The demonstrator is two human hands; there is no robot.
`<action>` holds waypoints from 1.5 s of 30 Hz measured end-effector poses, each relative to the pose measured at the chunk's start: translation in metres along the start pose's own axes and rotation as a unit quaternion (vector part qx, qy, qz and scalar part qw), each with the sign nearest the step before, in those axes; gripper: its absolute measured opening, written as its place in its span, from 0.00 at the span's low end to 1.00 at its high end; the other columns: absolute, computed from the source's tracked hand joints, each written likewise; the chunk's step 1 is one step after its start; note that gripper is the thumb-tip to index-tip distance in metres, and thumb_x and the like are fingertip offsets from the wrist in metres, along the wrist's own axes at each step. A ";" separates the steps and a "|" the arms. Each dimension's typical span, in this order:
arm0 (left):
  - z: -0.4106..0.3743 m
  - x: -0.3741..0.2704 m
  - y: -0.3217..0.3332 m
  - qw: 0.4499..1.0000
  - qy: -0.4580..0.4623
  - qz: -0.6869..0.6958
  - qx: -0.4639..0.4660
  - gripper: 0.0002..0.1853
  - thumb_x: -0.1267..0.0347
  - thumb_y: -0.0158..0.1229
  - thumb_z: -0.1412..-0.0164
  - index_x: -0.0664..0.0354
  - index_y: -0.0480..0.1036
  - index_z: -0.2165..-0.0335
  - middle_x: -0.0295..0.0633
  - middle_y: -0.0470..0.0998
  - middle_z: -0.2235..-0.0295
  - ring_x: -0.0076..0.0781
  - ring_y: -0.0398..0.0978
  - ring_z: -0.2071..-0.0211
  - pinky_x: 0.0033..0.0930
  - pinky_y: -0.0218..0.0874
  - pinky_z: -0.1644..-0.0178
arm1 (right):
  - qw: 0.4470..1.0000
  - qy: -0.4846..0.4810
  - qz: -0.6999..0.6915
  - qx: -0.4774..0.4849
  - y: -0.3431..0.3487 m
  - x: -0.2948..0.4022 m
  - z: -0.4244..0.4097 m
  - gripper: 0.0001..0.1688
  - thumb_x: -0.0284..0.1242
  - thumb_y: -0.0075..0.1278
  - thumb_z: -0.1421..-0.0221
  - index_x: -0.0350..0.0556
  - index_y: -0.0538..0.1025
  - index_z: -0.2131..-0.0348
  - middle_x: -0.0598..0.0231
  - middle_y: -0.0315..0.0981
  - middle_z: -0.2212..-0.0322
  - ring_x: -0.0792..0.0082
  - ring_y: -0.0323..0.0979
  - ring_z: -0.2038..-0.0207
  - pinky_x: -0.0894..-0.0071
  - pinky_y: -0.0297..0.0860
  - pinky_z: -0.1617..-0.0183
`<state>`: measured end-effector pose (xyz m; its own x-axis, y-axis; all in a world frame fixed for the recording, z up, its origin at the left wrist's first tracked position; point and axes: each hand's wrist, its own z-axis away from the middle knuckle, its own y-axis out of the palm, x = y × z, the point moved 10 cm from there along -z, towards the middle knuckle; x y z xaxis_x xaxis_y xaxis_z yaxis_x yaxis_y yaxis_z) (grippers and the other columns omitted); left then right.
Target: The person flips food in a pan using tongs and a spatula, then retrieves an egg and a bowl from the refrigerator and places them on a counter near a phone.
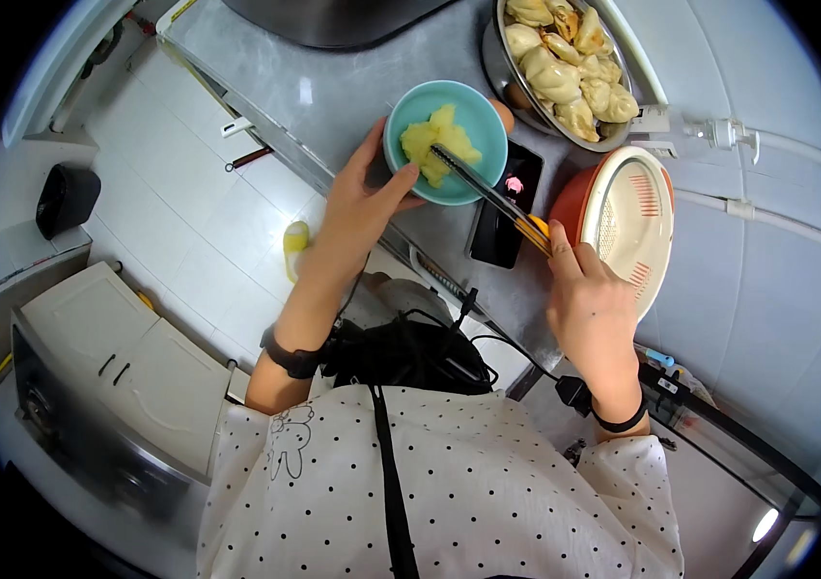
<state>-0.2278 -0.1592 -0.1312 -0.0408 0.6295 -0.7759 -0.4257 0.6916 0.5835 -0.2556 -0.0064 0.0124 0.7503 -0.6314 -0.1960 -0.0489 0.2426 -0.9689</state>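
My left hand point(365, 199) grips the near left side of a light turquoise bowl point(396, 181), with the thumb at its rim. Inside the bowl lies a lump of soft, pale yellow mashed food point(446, 137). My right hand point(591, 304) is closed around the handle end of metal tongs point(483, 187) with yellow-orange parts. Their tips touch the mashed food, and the shafts cross over the bowl's right rim. Partly beneath the bowl and tongs is a flat, glossy black rectangular object point(497, 242) with a pink shape on its surface.
A metal basin point(493, 65) of dumplings point(551, 76) stands at the back right. A brown, egg-like object point(502, 116) peeks out behind the bowl. Against the wall tilts a red and cream colander point(660, 239). Below the grey counter point(273, 87), a drawer point(432, 271) is partly pulled out.
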 end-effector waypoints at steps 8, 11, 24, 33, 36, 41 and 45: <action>-0.003 0.004 -0.004 1.000 -0.013 -0.006 -0.004 0.31 0.72 0.51 0.46 0.70 0.48 0.47 0.51 0.58 0.50 0.35 0.64 0.54 0.31 0.66 0.57 | 0.998 0.052 -0.024 -0.022 -0.027 -0.014 -0.007 0.19 0.21 0.47 0.56 0.40 0.70 0.59 0.60 0.66 0.82 0.60 0.67 0.83 0.65 0.63 0.80; -0.003 0.005 -0.004 1.000 -0.023 -0.005 -0.001 0.31 0.72 0.50 0.46 0.70 0.49 0.47 0.51 0.58 0.51 0.35 0.65 0.54 0.30 0.66 0.57 | 0.998 0.052 -0.021 -0.040 -0.024 -0.012 -0.013 0.20 0.21 0.47 0.57 0.41 0.70 0.59 0.60 0.65 0.83 0.60 0.67 0.83 0.65 0.62 0.80; -0.006 0.004 -0.012 0.999 -0.004 -0.028 -0.038 0.33 0.72 0.53 0.49 0.69 0.50 0.47 0.47 0.68 0.59 0.26 0.71 0.64 0.25 0.67 0.64 | 0.999 0.024 0.016 -0.041 -0.008 0.002 -0.030 0.28 0.17 0.47 0.66 0.43 0.70 0.58 0.63 0.61 0.82 0.66 0.66 0.84 0.69 0.63 0.81; -0.007 0.005 -0.012 0.999 -0.012 0.005 -0.039 0.32 0.73 0.53 0.49 0.69 0.50 0.47 0.47 0.67 0.58 0.25 0.70 0.63 0.22 0.65 0.65 | 0.999 0.048 -0.004 -0.015 -0.003 -0.009 -0.029 0.23 0.20 0.48 0.58 0.40 0.69 0.57 0.62 0.64 0.83 0.64 0.66 0.83 0.68 0.62 0.80; -0.008 0.006 -0.013 0.999 -0.023 0.003 -0.047 0.32 0.74 0.53 0.49 0.68 0.49 0.47 0.46 0.66 0.57 0.26 0.70 0.62 0.22 0.65 0.64 | 0.991 0.073 -0.097 -0.052 -0.013 -0.024 -0.023 0.21 0.22 0.48 0.54 0.36 0.68 0.57 0.64 0.66 0.81 0.67 0.65 0.83 0.73 0.62 0.79; -0.013 0.002 -0.012 0.998 -0.040 0.007 -0.043 0.32 0.75 0.52 0.48 0.67 0.50 0.47 0.44 0.64 0.54 0.28 0.69 0.60 0.25 0.66 0.62 | 0.854 0.263 -0.444 0.067 0.018 -0.068 0.012 0.23 0.23 0.48 0.51 0.34 0.65 0.54 0.70 0.64 0.78 0.83 0.58 0.78 0.85 0.58 0.72; -0.015 -0.004 -0.011 0.996 -0.072 -0.001 -0.045 0.30 0.75 0.51 0.48 0.66 0.51 0.47 0.44 0.62 0.52 0.30 0.67 0.56 0.27 0.66 0.61 | 0.743 0.316 -0.583 0.089 0.035 -0.082 0.038 0.25 0.21 0.49 0.52 0.36 0.64 0.52 0.72 0.65 0.75 0.83 0.60 0.74 0.86 0.58 0.69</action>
<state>-0.2365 -0.1748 -0.1381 0.0877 0.6774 -0.7304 -0.5053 0.6621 0.5534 -0.2939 0.0814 0.0001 -0.2481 -0.6956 0.6743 0.5214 -0.6825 -0.5122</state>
